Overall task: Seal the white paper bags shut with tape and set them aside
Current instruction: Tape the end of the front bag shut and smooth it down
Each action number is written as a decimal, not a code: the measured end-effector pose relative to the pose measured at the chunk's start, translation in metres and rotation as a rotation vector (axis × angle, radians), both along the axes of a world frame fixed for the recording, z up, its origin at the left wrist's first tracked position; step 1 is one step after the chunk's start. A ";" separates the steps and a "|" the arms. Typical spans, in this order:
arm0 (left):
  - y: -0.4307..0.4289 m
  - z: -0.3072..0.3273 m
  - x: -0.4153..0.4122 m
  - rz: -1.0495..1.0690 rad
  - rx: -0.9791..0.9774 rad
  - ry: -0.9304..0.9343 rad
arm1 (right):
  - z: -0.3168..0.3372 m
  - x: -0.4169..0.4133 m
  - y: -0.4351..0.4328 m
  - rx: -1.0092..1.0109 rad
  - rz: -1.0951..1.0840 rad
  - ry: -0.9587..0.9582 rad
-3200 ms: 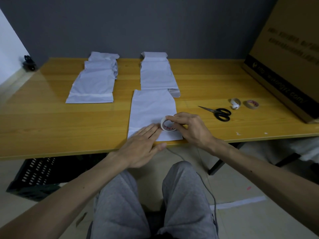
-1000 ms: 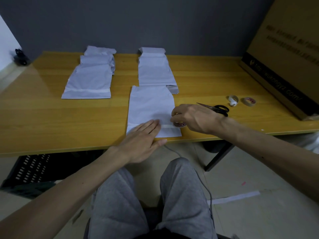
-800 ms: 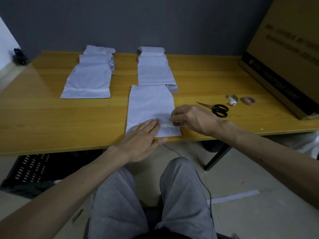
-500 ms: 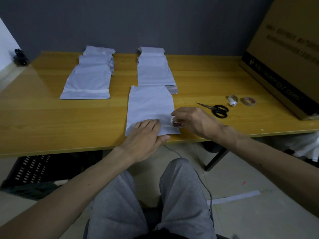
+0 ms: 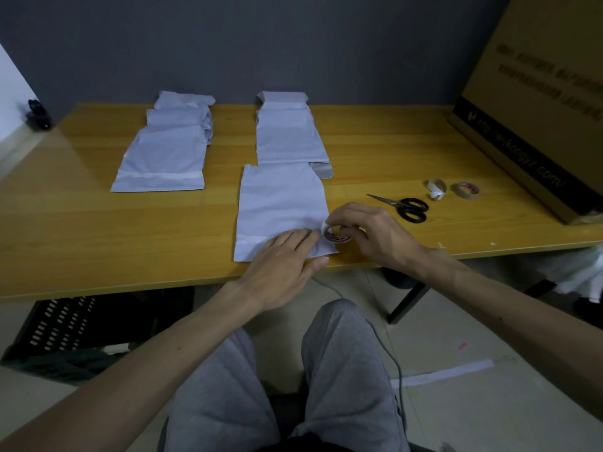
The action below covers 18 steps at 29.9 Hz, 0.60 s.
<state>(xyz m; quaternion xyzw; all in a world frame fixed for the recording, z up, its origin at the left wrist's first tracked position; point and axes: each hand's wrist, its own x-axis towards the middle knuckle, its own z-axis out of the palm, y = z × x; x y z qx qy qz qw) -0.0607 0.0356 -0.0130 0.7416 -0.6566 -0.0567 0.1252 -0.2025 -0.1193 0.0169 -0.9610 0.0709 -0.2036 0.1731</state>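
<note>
Dim, bluish cast – soft glare on table (image 5: 98, 230) – wide-angle bowing at edges.

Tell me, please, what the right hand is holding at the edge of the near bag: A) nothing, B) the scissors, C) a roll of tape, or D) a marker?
C: the right hand pinches a roll of tape at the right edge of the bag, while the scissors lie apart on the table.
</note>
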 end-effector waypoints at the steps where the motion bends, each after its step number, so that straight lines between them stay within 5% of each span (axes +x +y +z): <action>1: 0.001 -0.001 0.000 -0.004 0.014 -0.014 | 0.000 -0.001 0.000 -0.003 -0.001 0.001; 10: -0.009 -0.001 0.000 -0.030 0.082 0.102 | -0.010 -0.002 0.002 0.014 -0.097 -0.061; 18: -0.009 -0.003 0.002 -0.064 0.179 0.025 | -0.023 -0.005 -0.001 0.042 -0.126 -0.146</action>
